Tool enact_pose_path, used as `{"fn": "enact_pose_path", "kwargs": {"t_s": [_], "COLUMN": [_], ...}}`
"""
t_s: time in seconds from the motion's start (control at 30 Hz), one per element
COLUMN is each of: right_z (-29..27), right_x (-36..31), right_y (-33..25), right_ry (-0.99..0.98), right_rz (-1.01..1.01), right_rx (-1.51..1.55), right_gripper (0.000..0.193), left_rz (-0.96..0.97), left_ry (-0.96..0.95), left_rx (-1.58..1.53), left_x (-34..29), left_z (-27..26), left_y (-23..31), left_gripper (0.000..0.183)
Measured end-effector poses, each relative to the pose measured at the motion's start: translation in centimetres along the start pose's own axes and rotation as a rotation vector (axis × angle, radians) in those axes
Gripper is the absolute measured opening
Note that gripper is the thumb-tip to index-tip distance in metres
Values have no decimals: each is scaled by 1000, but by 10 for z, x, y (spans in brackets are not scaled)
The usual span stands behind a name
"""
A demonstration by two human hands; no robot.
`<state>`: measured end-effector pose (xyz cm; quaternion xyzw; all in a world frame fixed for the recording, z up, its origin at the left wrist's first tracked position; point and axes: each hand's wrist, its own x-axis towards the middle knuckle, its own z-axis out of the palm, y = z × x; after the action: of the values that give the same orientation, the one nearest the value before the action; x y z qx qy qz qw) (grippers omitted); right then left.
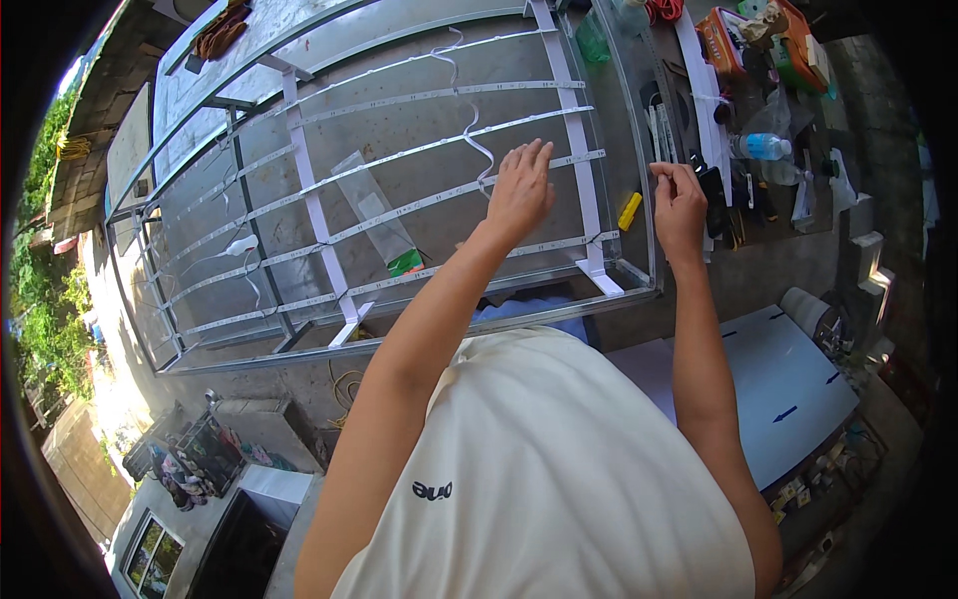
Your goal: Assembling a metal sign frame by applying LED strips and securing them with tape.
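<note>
A rectangular metal frame lies in front of me, with white crossbars and several LED strips running across them. My left hand is over the strips near the right crossbar, fingers extended and slightly apart, holding nothing I can see. Close to its fingers, a loose white wire curls over the strips. Beyond the frame's right edge is my right hand, fingers curled and pinched together. Whatever may be between them is hidden. A yellow tool or marker lies between my hands.
A clear plastic packet with a green end lies under the strips. On the right are a blue-labelled bottle, orange boxes and loose tools. A pale panel with blue arrows lies at lower right. Coiled cable sits below the frame.
</note>
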<state>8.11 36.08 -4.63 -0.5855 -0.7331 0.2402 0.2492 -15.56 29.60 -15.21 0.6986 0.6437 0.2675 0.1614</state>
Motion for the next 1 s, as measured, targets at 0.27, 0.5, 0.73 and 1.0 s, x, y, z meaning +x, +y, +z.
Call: {"fn": "enact_pose_path", "kwargs": {"t_s": [0.27, 0.5, 0.73, 1.0], "right_z": [17, 75, 92, 96], "right_x": [-19, -31, -34, -36], "right_y": [1, 0, 8, 6], "right_ry": [-33, -290, -402, -381], "right_rz": [-222, -261, -231, -222], "right_rx": [29, -151, -341, -342], "right_gripper": [16, 37, 52, 53], "left_rz": [-96, -45, -189, -443], "left_ry": [-243, -128, 110, -121], "left_rx": [8, -24, -88, 327], "left_x": [-21, -31, -41, -95], "left_z": [20, 20, -45, -84], "left_y": [11, 13, -2, -112], "left_gripper": [59, 59, 30, 18]}}
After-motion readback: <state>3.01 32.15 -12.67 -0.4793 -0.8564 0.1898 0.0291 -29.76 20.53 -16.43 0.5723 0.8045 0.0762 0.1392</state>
